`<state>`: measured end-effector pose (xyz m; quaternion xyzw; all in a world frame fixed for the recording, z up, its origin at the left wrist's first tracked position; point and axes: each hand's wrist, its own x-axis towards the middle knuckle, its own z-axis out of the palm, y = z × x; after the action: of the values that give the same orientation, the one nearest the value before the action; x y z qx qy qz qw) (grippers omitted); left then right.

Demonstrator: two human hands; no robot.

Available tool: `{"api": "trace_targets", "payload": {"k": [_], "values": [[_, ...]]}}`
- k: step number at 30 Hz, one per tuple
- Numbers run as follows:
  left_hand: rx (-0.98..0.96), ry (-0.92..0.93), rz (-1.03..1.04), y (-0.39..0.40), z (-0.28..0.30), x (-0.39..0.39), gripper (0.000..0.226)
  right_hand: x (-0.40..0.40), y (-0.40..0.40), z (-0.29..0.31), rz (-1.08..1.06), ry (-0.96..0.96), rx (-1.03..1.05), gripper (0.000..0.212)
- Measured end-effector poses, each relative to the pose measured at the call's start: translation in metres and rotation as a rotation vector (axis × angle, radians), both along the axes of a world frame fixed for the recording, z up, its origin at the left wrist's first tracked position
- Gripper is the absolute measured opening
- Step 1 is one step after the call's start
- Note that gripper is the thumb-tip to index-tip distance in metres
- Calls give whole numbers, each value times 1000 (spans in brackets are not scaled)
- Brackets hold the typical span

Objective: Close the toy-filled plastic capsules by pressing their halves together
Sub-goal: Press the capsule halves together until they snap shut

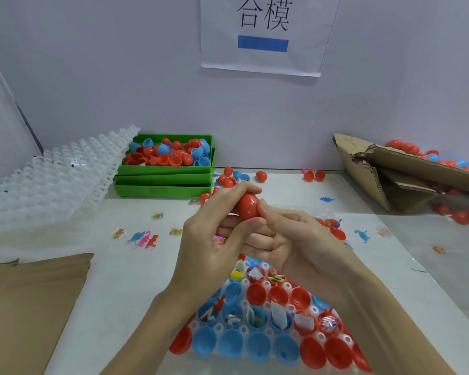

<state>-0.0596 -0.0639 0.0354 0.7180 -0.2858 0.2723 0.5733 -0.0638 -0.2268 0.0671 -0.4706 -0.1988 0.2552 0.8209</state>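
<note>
- Both hands are up over the middle of the table, and between them sits a red capsule (248, 208), egg-shaped, its halves together as far as the view shows
- The left hand (214, 234) curls round it from the left: fingers over the top, thumb pressed in underneath
- The right hand (287, 239) comes in from the other side, thumb tip against the capsule's right flank, the remaining fingers folded under and partly hidden behind the left hand
- Directly below the hands lies a white holder tray (266, 307) studded with open halves, red and blue, several holding small toys or folded paper slips
- The nearest row of that tray shows blue and red halves with nothing visible inside
- At the back, a stack of green bins (163, 182), the top one heaped with loose red and blue halves
- Leaning against those bins on the left, a pile of spare white trays (57, 180)
- Far right, a torn cardboard box (390, 169) lies on its side with red and blue capsules spilling behind it
- Scattered on the white tabletop (125, 280): little dinosaur toys (144, 239) in blue, pink and orange, plus small bagged trinkets
- A paper sign (266, 33) with printed characters and a blue bar hangs on the wall
</note>
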Motion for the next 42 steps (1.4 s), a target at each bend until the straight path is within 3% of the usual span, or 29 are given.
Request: {"api": "trace_targets", "payload": {"k": [8,13,19,24,31,37,42], "values": [[-107,62,-4,-4,2,-7,32,-5,13,-6,-95,19,30,55],[-80,133,-84,-1,4,-2,33,-5,10,-3,-147,12,9,45],[-18,137,-96,12,3,10,39,-3,11,-6,-523,-206,-287,42],[-127,206,-200,15,0,15,42,-4,16,-10,-531,-333,-250,27],[-294,253,-296,0,-10,13,39,-9,18,-10,-732,-561,-335,24],[-324,257,-223,-6,-16,8,39,-11,21,-14,-779,-594,-363,20],[-222,244,-158,-2,-12,10,37,-6,15,-10,-709,-563,-402,17]]}}
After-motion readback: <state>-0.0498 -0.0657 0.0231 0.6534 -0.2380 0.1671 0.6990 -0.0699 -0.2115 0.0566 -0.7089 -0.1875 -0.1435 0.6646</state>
